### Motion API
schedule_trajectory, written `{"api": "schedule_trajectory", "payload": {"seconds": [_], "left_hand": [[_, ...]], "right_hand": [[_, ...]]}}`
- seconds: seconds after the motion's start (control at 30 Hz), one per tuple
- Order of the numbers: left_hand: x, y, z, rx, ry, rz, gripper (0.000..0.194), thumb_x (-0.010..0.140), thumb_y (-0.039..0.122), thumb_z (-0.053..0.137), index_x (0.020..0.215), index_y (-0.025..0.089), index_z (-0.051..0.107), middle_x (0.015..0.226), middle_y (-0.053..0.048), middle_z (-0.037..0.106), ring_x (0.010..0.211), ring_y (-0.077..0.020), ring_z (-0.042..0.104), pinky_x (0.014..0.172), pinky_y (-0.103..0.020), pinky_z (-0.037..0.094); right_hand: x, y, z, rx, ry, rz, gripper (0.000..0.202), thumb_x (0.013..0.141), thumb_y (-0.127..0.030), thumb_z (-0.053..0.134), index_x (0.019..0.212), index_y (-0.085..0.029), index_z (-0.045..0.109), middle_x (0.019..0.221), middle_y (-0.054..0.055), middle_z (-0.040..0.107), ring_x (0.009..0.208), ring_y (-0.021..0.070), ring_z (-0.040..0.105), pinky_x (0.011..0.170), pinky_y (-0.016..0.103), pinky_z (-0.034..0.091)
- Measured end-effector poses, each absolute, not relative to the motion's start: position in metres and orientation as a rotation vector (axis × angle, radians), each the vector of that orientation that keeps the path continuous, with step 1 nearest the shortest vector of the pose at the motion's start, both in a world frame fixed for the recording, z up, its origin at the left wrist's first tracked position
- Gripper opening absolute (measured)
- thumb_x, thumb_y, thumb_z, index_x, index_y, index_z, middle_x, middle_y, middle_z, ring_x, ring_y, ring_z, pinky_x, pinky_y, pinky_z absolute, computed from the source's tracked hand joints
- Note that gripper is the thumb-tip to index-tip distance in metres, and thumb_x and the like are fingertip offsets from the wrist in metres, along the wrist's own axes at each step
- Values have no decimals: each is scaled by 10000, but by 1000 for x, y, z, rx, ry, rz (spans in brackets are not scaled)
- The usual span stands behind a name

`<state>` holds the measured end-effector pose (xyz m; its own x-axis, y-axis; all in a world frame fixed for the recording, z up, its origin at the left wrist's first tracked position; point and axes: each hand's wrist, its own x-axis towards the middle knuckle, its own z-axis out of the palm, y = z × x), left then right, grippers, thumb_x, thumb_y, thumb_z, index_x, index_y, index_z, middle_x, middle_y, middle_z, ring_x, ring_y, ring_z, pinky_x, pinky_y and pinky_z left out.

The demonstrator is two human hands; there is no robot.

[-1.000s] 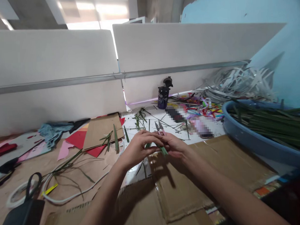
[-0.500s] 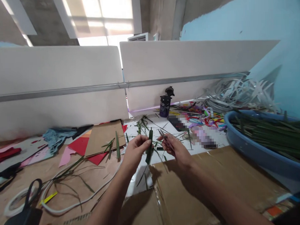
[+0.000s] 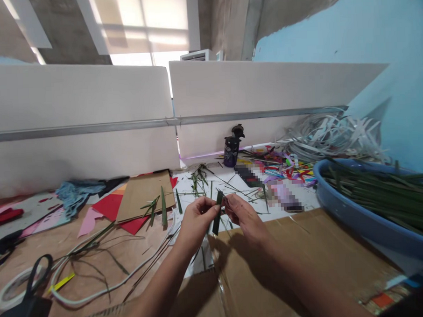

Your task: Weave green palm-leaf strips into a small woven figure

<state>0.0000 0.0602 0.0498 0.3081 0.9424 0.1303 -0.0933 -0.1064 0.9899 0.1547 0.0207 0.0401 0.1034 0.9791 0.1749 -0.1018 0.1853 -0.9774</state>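
Note:
A short dark green leaf strip (image 3: 217,220) stands nearly upright between the two hands, above the front part of the white sheet. My left hand (image 3: 201,218) pinches it between thumb and fingers from the left. Close against its upper right side is my right hand (image 3: 240,213), with fingers closed around a small dark, thin tool that is mostly hidden; its tip shows near the top of the strip. Thin green leaf scraps (image 3: 200,177) lie on the white sheet behind the hands.
A blue tub (image 3: 325,191) of long green leaves stands at the right. Flattened cardboard (image 3: 299,248) lies in front. Behind are a dark bottle (image 3: 231,150), coloured strips and coiled clear bands (image 3: 322,137). Red paper, a cable and a tape roll (image 3: 14,288) lie at the left.
My right hand has moved left, bringing the tool up against the leaf strip. My left hand and the strip have shifted slightly right and down, closing the gap between the hands.

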Motion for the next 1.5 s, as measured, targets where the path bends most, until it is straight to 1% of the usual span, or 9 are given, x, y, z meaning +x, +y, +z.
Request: {"api": "schedule_trajectory", "payload": {"seconds": [0.37,0.63,0.83,0.97,1.1,1.2,1.3,1.4,1.5], "left_hand": [[2,56,49,1347,845,1060,188,736,341,800,742,195,681,737,-20,678,709,-159,585,664,-290,436],[5,57,46,1363,820,1058,199,730,347,810,725,196,679,684,9,621,649,-137,539,648,-285,423],[-1,61,47,1400,836,1007,172,762,341,775,779,202,675,725,-1,633,680,-150,549,663,-296,422],[-6,64,49,1542,859,947,129,793,325,733,816,205,690,766,-4,655,718,-164,566,692,-305,426],[-13,70,46,1685,870,893,99,838,314,711,856,221,737,802,-24,707,776,-198,620,732,-330,469],[-18,77,43,1798,900,941,73,862,273,712,880,240,774,880,-47,748,877,-230,666,827,-370,514],[-24,81,45,1956,867,915,107,874,203,712,909,253,799,966,-57,755,971,-246,683,922,-406,531],[-28,82,49,2138,808,799,177,895,143,688,936,262,812,998,-55,741,1012,-251,677,980,-445,529],[-28,84,48,2204,788,794,151,903,152,715,922,268,811,1052,-63,740,1107,-272,657,1053,-499,501]], "right_hand": [[153,20,42,-1043,-1119,1043,608,829,-841,688,718,-260,544,660,-34,408,605,171,325,576,334,282],[154,24,38,-1048,-1090,1047,581,821,-803,722,704,-267,529,641,-37,389,585,168,309,554,331,263],[165,30,36,-1060,-952,1052,573,802,-814,714,873,-245,700,644,-25,467,573,158,321,528,310,201],[171,31,43,-1055,-999,1069,447,750,-641,843,910,-235,750,769,4,603,606,145,379,536,298,214],[175,33,43,-1073,-1064,1085,295,699,-478,878,801,-239,739,771,4,616,655,163,458,578,309,299],[179,34,38,-1095,-1090,1084,255,690,-416,888,744,-242,710,744,4,611,675,175,494,607,321,333],[181,33,35,-1126,-1087,1210,253,716,-420,877,757,-232,712,759,19,632,660,168,505,593,318,328],[180,31,34,-1127,-1093,1397,285,713,-418,903,752,-220,702,754,20,620,656,161,523,568,303,329],[179,31,31,-1111,-1086,1489,279,671,-337,946,731,-222,699,732,6,603,636,146,501,538,288,345]]}}
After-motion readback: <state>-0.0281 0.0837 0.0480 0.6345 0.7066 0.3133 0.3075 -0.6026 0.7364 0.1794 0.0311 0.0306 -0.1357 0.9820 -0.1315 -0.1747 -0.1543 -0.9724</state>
